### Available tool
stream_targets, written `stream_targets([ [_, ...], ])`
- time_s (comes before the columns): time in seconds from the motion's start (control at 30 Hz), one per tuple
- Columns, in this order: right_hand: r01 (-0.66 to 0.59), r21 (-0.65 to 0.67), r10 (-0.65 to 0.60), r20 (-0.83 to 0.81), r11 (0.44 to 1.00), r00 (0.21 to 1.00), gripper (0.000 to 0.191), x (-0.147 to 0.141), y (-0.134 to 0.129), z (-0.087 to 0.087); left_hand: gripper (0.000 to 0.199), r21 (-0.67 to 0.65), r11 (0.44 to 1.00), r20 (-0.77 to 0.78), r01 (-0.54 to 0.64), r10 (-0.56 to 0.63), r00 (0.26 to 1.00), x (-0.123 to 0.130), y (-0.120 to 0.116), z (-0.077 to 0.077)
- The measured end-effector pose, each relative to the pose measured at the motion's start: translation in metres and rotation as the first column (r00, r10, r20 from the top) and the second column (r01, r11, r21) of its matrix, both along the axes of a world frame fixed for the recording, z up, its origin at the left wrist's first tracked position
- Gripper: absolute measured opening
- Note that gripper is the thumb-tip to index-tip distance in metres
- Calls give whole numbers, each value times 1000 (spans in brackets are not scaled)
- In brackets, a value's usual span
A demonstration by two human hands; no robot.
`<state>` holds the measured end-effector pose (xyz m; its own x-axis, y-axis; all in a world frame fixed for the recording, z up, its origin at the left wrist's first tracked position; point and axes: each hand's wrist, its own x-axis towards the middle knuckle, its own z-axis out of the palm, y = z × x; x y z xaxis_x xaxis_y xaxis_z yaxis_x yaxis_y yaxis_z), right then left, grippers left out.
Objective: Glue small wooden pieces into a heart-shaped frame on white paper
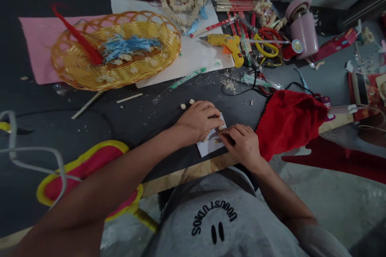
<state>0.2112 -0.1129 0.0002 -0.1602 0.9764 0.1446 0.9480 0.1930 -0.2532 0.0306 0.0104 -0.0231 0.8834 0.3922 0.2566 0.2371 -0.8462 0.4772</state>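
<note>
One white paper (206, 150) on my feed | left hand (198, 122) curled over it, can't tell its grip | right hand (243, 141) pinching small beige piece (220, 130) | yellow glue gun (224, 42) beyond

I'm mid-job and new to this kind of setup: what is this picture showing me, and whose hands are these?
There is no machine: these are a person's bare left hand and right hand, seen from a camera worn on their head. Both are at a small white card with tiny beige pieces; the exact grip is too small to tell. Farther back on the dark table are a yellow basket holding blue tassels, and a yellow glue gun. A red cloth lies beside the right hand.
</note>
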Motion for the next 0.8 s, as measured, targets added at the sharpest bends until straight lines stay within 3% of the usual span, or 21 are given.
stream_targets([
  [0.8,7,42,-6,-22,999,1000,19,0,1,-1,24,56,998,47,2,-5,999,0,-1,-2],
])
